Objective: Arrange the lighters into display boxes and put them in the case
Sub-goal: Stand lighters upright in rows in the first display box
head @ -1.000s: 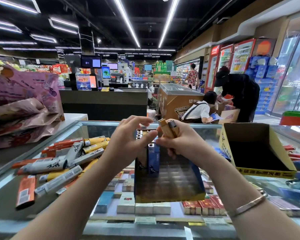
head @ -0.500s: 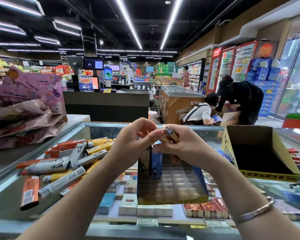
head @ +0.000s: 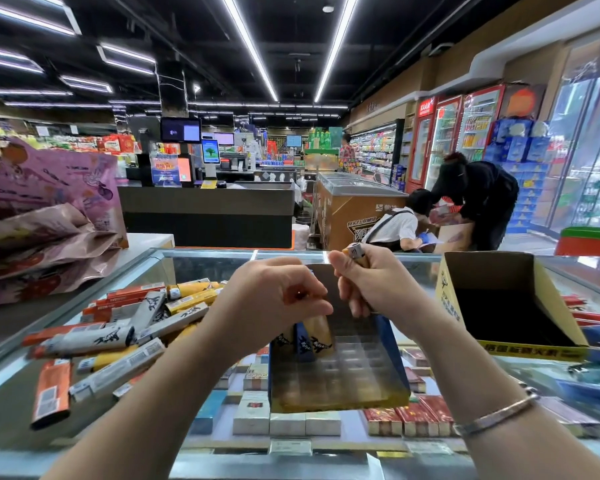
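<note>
Head view: your left hand (head: 278, 299) pinches top of yellow lighter (head: 321, 336), seating it upright in blue-and-yellow gridded display box (head: 340, 379) at 6 o'clock. Right hand (head: 371, 285) clamps spare yellow lighter (head: 357, 256), staged for next slot. Loose lighter pile (head: 118, 330) at 9 o'clock, within reach.
</note>
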A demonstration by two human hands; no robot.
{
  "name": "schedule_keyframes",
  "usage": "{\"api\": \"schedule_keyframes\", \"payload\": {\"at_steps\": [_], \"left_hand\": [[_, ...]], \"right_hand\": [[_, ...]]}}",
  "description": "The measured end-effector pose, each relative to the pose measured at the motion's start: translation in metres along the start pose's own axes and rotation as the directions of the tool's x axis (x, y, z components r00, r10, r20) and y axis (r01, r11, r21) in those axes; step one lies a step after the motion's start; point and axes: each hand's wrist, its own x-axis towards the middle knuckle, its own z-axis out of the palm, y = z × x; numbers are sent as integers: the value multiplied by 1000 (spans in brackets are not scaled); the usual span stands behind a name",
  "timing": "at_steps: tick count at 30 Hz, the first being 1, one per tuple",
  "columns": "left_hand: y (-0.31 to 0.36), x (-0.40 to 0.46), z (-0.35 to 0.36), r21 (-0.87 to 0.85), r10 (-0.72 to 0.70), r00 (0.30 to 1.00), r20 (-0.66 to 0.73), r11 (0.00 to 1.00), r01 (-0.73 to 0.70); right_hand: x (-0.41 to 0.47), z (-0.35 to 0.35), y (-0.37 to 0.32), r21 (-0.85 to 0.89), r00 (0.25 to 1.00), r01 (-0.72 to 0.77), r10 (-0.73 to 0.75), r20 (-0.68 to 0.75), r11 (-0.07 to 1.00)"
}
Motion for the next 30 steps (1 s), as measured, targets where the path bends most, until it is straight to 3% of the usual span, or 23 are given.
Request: {"api": "schedule_keyframes", "payload": {"at_steps": [4, 13, 23, 30], "left_hand": [[1, 0, -4, 73, 20, 1000, 7, 997, -20], [-9, 0, -21, 18, -75, 997, 24, 997, 75], [-6, -2, -19, 211, -70, 987, 146, 977, 39], [-14, -4, -22, 95, -111, 982, 152, 991, 97]], "right_hand": [[1, 1, 1, -19, 1000, -3, 3, 2, 1000], [0, 0, 1, -46, 1000, -16, 17, 4, 999], [0, 2, 2, -63, 1000, -26, 27, 11, 998], [1, 0, 2, -27, 995, -59, 61, 74, 998]]}}
